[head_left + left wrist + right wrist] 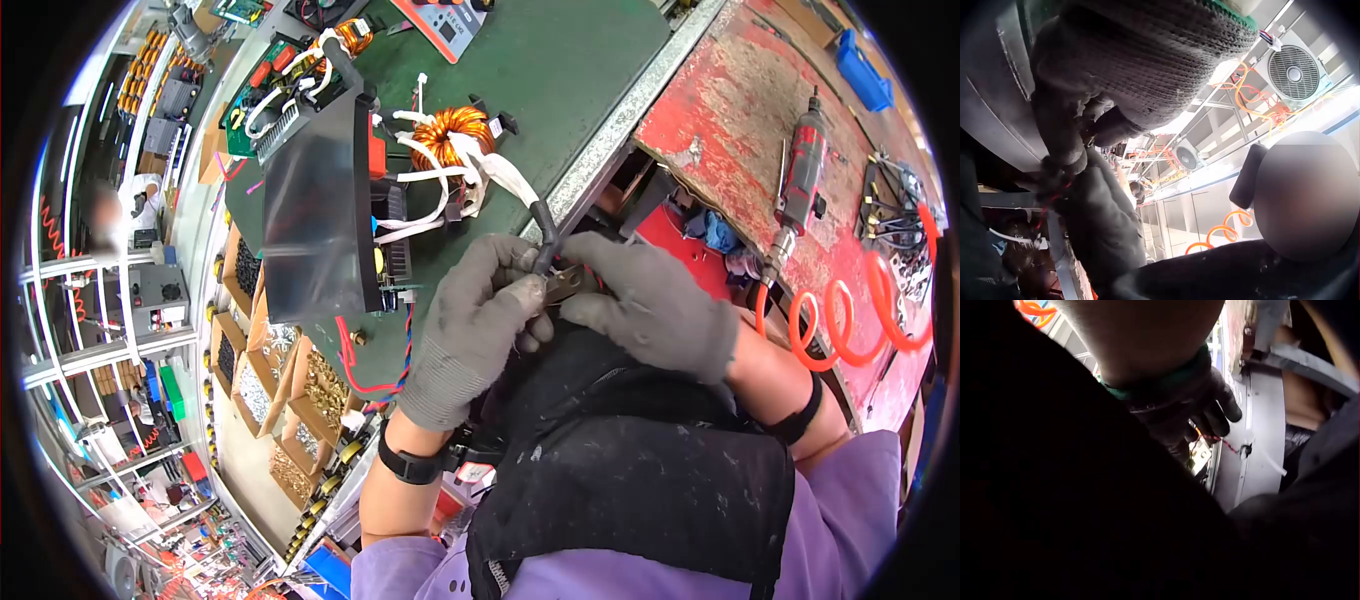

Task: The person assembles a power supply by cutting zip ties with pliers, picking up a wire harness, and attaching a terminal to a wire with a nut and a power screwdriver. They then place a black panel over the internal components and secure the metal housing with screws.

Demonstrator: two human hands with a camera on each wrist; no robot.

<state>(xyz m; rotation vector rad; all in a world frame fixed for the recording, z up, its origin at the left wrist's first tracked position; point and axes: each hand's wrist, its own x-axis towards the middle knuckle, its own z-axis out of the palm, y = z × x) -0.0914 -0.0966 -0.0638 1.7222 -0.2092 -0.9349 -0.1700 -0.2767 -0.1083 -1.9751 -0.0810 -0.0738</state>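
In the head view my gloved left hand (465, 335) grips the black-sleeved end of a cable (546, 232) between thumb and fingers. This cable runs up through white sleeving (508, 178) to a copper-wound toroid coil (447, 140). My gloved right hand (655, 300) is close beside it, with thumb and fingers pinching a small dark metal piece (566, 284) at the cable's end; its exact kind cannot be told. A twisted red-and-black wire (1225, 444) with a small connector (1245, 450) hangs by the fingers in the right wrist view.
Left of the coil stands a dark metal panel (320, 205) on the green bench top (580, 75). Cardboard boxes of small hardware (322, 385) lie at lower left. On the red worn table at right are a power screwdriver (803, 170) and a coiled orange hose (840, 320).
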